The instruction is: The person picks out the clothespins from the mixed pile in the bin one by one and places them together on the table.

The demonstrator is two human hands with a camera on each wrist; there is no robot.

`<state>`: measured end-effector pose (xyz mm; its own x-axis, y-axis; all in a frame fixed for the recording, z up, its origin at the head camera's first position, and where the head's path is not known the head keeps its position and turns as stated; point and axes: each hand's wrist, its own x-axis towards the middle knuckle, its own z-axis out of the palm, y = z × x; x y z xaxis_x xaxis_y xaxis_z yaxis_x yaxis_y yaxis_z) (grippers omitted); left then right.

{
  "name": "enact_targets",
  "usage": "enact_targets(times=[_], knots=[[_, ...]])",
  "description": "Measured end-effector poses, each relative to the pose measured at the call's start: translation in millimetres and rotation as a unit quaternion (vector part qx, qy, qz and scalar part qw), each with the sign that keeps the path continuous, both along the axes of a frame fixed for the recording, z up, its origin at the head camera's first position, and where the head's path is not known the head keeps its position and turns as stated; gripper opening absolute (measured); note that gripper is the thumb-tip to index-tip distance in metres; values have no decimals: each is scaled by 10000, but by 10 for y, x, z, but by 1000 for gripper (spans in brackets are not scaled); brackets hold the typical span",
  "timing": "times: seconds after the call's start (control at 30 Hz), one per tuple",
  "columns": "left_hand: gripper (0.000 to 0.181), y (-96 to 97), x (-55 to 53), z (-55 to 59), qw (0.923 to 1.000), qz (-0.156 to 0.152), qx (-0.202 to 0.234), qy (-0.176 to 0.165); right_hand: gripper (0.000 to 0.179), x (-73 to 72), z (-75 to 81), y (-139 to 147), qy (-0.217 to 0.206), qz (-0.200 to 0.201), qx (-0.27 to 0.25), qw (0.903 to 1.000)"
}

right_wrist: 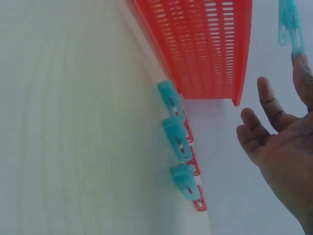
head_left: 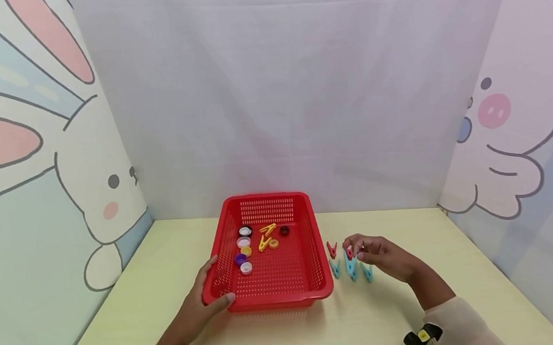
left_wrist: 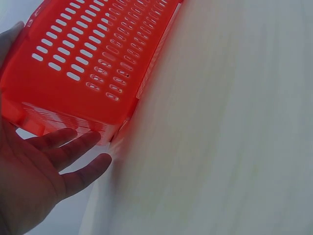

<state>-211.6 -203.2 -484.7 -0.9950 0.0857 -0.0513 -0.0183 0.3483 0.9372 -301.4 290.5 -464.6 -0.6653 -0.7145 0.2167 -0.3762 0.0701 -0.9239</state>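
My left hand (head_left: 197, 308) holds a red plastic basket (head_left: 317, 246) at its near left corner, thumb over the rim and fingers along the outer side. In the left wrist view, the fingers (left_wrist: 80, 178) spread against the slotted wall. Above the table, to the right of the basket, my right hand (head_left: 381, 254) pinches a teal clothespin (right_wrist: 292, 22) by its end. Beneath that hand, teal clothespins (right_wrist: 177, 138) stand in a row on the table, with red clothespins (head_left: 331, 249) just behind them.
Inside the basket lie yellow clothespins (head_left: 264, 243) and several bottle caps, among them a purple cap (head_left: 240, 260) and a dark cap (head_left: 284, 230). The pale table (head_left: 371, 324) meets a grey cloth backdrop (head_left: 290, 104); cartoon-printed panels (head_left: 105, 211) stand at both sides.
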Motion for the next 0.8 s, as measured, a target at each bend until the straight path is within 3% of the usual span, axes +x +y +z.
enact_targets(times=[0.23, 0.5, 0.7, 0.8], knots=[[114, 2, 0, 4, 10000, -9, 42, -12, 17, -30, -125, 6, 100, 68, 71, 9999], [114, 0, -7, -3, 10000, -26, 46, -20, 12, 3, -194, -48, 525, -753, 794, 9926], [114, -13, -11, -4, 10000, -52, 16, 17, 15, 17, -196, -126, 948, -888, 1148, 9849], [114, -20, -10, -7, 10000, -54, 11, 19, 15, 22, -197, -151, 963, -968, 1372, 9811]])
